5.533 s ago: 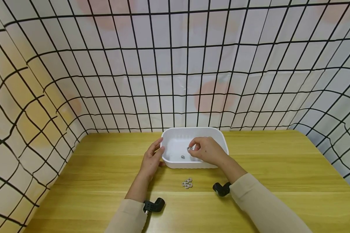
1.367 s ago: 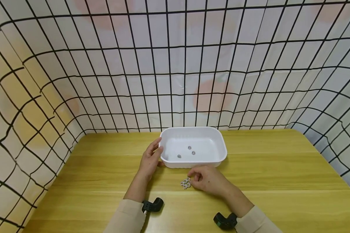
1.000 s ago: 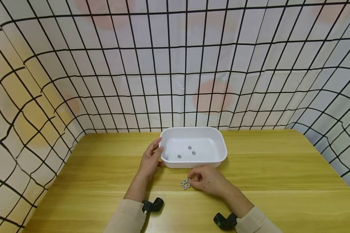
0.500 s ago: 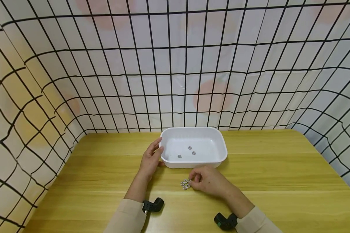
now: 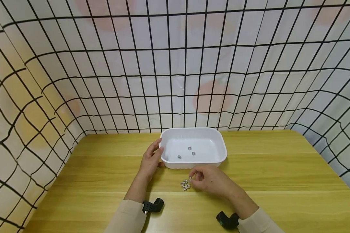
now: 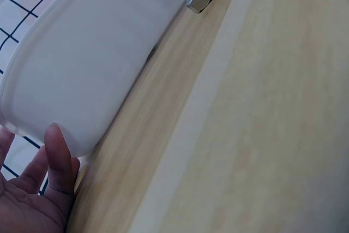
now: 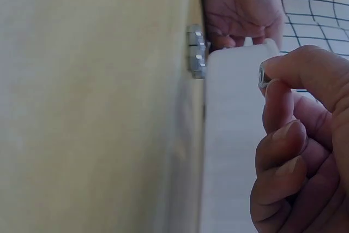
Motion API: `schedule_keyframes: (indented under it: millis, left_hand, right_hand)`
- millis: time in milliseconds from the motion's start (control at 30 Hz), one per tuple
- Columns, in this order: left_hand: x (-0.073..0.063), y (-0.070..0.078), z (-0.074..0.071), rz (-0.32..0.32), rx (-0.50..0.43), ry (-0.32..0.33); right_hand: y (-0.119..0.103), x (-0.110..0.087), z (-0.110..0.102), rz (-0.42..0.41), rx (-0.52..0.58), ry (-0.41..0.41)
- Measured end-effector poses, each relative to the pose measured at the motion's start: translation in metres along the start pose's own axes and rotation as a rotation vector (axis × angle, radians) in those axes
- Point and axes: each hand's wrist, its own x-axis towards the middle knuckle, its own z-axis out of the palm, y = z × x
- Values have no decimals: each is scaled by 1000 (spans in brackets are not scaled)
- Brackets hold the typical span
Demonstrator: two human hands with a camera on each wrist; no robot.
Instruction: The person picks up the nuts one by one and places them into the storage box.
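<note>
A white plastic basin [image 5: 193, 164] stands toward the back of the table with three small metal nuts [image 5: 193, 153] on its floor. My left hand [image 5: 149, 160] touches the basin's left end, its thumb [image 6: 58, 154] against the wall at the corner and the other fingers loosely spread. In front of the basin, my right hand [image 5: 211, 179] pinches one hex nut [image 7: 263, 75] between thumb and index finger, raised above the tabletop, the other fingers curled. Several more nuts [image 5: 184, 188] lie in a tight cluster on the wood, just left of the right fingertips.
The wooden table [image 5: 113, 181] reaches back to a white curtain with a black grid [image 5: 175, 64], which also encloses the sides. Black wrist devices [image 5: 153, 205] are strapped at both cuffs, close over the table.
The right hand has gone from over the basin down to the nut cluster and now lifts one nut off it. Three nuts show in the basin. The left hand stays at the basin's end.
</note>
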Motion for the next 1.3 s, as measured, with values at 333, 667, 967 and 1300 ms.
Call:
schedule_keyframes:
  millis: [333,667,967,1300]
  left_hand:
    - [0,0,0,2,6,3]
    - [1,-1,0,-5,4,4]
    - [1,0,0,2,-4,3]
    - [1,0,-1,10,-3,-2]
  right_hand:
    - [-10,-6,-15,-75,-18,77]
    - [-15,-9,-22,-82,-27,129]
    - [-21,-7,-29,-68,7,194]
    - [-20,2,-31,-8,-36,269]
